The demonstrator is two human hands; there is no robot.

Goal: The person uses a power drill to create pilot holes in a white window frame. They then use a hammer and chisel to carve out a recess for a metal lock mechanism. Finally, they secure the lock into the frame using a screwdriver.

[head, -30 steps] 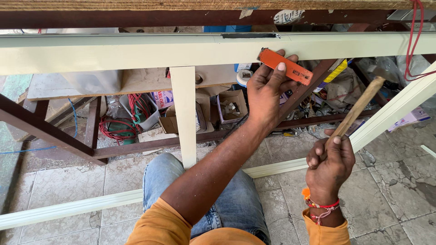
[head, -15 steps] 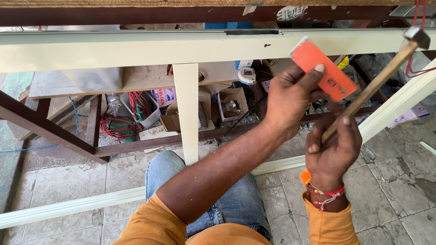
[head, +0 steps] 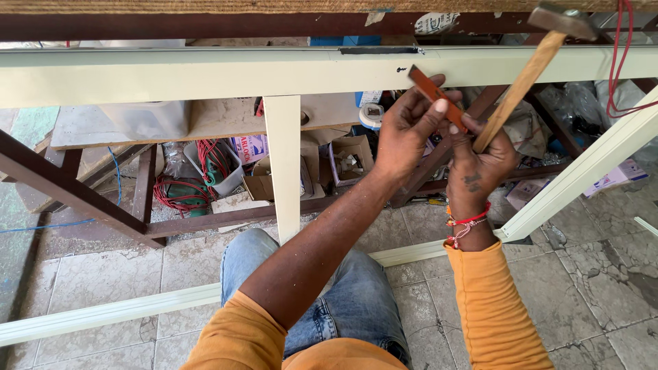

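Left hand [head: 404,133] pinches an orange flat tool [head: 439,96], slanting toward upper left; right hand [head: 483,154] grips a hammer [head: 528,75], head toward the upper right.

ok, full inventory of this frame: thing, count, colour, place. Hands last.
frame rail: one, cream, running across the top
upright bar: one, cream, dropping from the rail at centre
angled bar: one, cream, on the right
hammer: one, wooden handle with metal head, raised at top right
flat tool: one, orange, against the rail
steel bench frame: one, dark brown, behind the rail
cable coil: one, red, under the bench
cardboard boxes: several, brown, under the bench
tiled floor: grey, lower right
left hand: holds the flat tool
right hand: holds the hammer handle
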